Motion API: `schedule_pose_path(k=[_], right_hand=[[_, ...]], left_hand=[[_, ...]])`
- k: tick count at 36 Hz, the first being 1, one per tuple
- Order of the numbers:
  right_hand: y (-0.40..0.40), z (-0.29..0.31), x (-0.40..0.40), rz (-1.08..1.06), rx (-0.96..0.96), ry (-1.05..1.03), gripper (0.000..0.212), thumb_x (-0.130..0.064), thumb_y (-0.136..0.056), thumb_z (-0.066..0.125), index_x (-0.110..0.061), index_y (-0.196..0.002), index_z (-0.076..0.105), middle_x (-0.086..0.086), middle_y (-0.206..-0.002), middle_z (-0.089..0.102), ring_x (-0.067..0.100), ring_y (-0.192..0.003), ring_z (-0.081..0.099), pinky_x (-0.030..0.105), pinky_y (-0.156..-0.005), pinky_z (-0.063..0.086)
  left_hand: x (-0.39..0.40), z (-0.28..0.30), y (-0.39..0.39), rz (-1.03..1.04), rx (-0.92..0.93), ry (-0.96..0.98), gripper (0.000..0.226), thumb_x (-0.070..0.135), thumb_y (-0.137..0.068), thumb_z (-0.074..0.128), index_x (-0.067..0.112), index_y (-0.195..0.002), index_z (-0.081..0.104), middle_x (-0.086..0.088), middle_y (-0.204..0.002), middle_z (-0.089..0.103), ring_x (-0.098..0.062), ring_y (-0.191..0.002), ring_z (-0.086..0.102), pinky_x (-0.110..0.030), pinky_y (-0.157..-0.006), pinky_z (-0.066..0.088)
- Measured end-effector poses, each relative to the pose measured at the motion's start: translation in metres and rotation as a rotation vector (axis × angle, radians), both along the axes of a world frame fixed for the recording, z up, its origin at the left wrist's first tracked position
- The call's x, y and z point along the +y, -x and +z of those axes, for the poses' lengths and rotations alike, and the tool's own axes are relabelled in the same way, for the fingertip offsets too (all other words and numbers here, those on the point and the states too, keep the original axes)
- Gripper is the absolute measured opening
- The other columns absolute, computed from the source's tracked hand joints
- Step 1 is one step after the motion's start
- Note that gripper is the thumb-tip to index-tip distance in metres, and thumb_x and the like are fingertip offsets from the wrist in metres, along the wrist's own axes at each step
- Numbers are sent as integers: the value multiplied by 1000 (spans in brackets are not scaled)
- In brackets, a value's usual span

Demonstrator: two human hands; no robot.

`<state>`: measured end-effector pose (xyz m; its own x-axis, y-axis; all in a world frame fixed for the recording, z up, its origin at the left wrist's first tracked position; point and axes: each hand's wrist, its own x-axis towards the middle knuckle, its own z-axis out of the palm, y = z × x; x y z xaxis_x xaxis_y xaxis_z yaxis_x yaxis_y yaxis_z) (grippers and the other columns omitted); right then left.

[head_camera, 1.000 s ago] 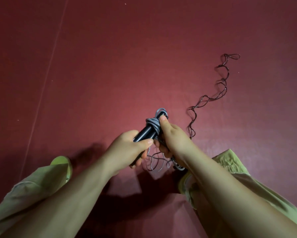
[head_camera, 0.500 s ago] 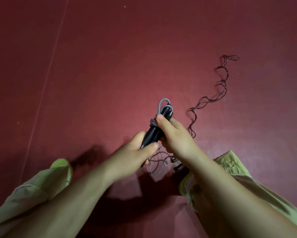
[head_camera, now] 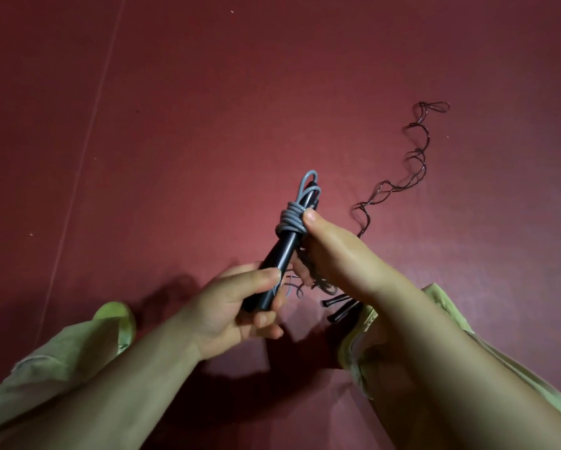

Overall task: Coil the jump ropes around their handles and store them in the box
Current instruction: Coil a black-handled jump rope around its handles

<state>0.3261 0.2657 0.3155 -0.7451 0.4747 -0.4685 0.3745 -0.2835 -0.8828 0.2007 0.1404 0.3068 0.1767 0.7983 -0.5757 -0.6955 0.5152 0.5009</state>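
While both hands grip it, the grey rope (head_camera: 291,219) sits coiled on black handles (head_camera: 277,266).
Left hand (head_camera: 237,306) clasps their base; right hand (head_camera: 334,251) pinches the coil, apparently.

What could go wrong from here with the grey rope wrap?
1. The grey rope is only wound a few turns near the top of the black handles; if the right hand lifts its thumb, the coil may spring loose.
2. Loose grey strands hang below the left hand and could snag the second rope's handles on the floor.
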Motion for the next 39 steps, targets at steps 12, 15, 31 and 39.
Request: schedule_pose_path(k=[12, 15, 31, 39], right_hand=[[-2, 0, -4, 74, -364, -336, 74, -57, -98, 24, -2, -57, 51, 10, -46, 45, 20, -43, 45, 32, -50, 40], [1, -3, -7, 18, -352, -402, 73, -55, -99, 26, -3, -52, 48, 5, -44, 42, 18, -44, 42, 34, -53, 37], [7, -15, -18, -222, -371, -76, 57, -56, -89, 44, -20, -46, 42, -12, -40, 34, 7, -34, 27, 28, -47, 21], [8, -11, -18, -282, -162, -2, 32, -50, -73, 44, -23, -57, 37, -5, -50, 28, 13, -45, 21, 33, -51, 14]], left_hand=[[8, -18, 10, -104, 747, -14, 24, 25, -71, 72, 12, -84, 57, 5, -54, 58, -8, -51, 53, -27, -51, 47], [8, -22, 15, -155, 944, 4, 40, 47, -57, 67, 17, -82, 58, 1, -61, 59, -18, -60, 56, -40, -60, 51], [4, -16, 8, -349, 1844, -189, 39, 50, -79, 65, 23, -103, 52, 0, -87, 64, -29, -89, 60, -34, -69, 41], [8, -3, 8, -164, 514, 30, 43, 47, -75, 59, 15, -104, 60, -10, -80, 67, -18, -59, 60, -31, -58, 48]])
